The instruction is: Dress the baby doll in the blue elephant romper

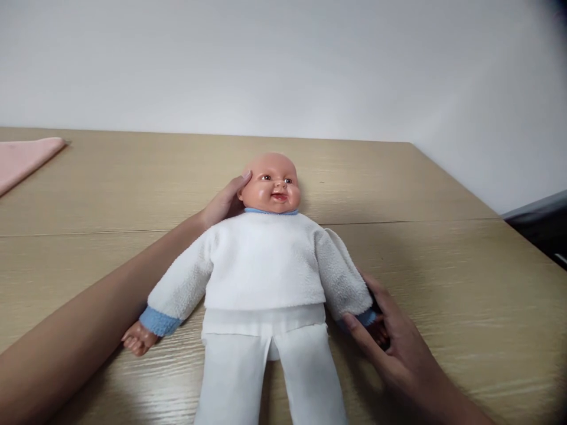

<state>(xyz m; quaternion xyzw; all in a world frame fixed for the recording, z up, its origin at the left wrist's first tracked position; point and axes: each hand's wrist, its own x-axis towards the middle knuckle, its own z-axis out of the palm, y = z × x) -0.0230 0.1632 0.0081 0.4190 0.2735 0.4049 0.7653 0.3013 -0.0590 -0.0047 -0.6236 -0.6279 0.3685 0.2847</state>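
Observation:
A baby doll [266, 260] lies on its back on the wooden table, dressed in a fleecy white top with blue collar and cuffs and white trousers. Its bald head is towards the far side, and its lower legs run out of the bottom of the view. My left hand [225, 202] cups the side of the doll's head, thumb near its temple; the other fingers are hidden behind the head. Around the doll's cuff and hand on the right side, my right hand [394, 342] is closed, thumb on the sleeve end.
At the far left of the wooden table [443, 283] lies a folded pink cloth [26, 158]. A seam crosses the tabletop. Behind the table rises a white wall [248, 65], and a dark object [543, 221] shows beyond the right edge.

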